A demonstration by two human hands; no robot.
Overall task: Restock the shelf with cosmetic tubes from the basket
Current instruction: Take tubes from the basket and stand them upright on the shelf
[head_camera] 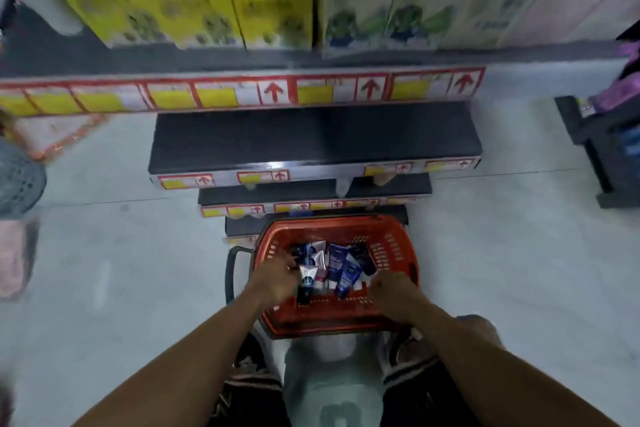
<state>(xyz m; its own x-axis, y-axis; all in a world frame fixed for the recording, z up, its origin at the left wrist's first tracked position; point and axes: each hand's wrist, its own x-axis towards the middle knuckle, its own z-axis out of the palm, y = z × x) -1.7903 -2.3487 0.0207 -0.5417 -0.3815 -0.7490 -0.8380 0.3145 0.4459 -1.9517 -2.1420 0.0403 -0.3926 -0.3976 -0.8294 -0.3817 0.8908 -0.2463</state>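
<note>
A red plastic basket (394,246) sits on the floor in front of the low shelves. Inside it lie several cosmetic tubes (337,265), dark blue and white, some with black caps. My left hand (277,276) reaches into the basket's left side, its fingers stretched onto the tubes beside a white tube (309,274). My right hand (389,291) is low in the basket's right front corner with its fingers curled downward; whatever lies under them is hidden. The black shelf board (311,139) above the basket is bare.
Stepped black shelves with red-and-yellow price strips (277,94) rise above the basket. Yellow boxes (180,0) and green-white boxes (398,0) fill the top shelf. A black stand (609,149) is at the right and a grey mesh object (17,180) at the left. My knees are below the basket.
</note>
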